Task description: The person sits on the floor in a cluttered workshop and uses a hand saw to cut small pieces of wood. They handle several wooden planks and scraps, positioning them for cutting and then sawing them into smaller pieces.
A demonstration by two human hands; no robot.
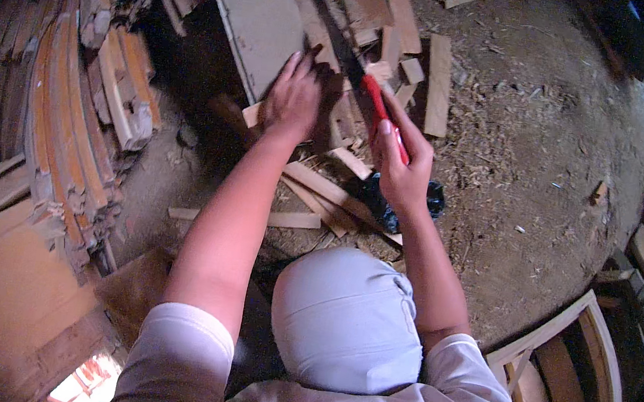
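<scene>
My right hand (409,157) is wrapped round the red handle (375,100) of a handsaw. The saw's dark blade (345,49) runs up and left, away from me, over a narrow plank (309,15). Left of the blade, my left hand (294,101) has its fingers stretched out over the wood, pointing away from me. Its thumb side is in shadow, and what lies under the palm is hidden. A wide pale board (248,14) lies just beyond and left of that hand.
Short wood offcuts (437,87) lie right of the saw. Thin strips (331,190) and a black plastic-looking bundle (385,202) sit nearer me. Stacked timber (70,109) stands at left, a wooden frame (592,343) at lower right. Shavings cover the dirt floor (517,160).
</scene>
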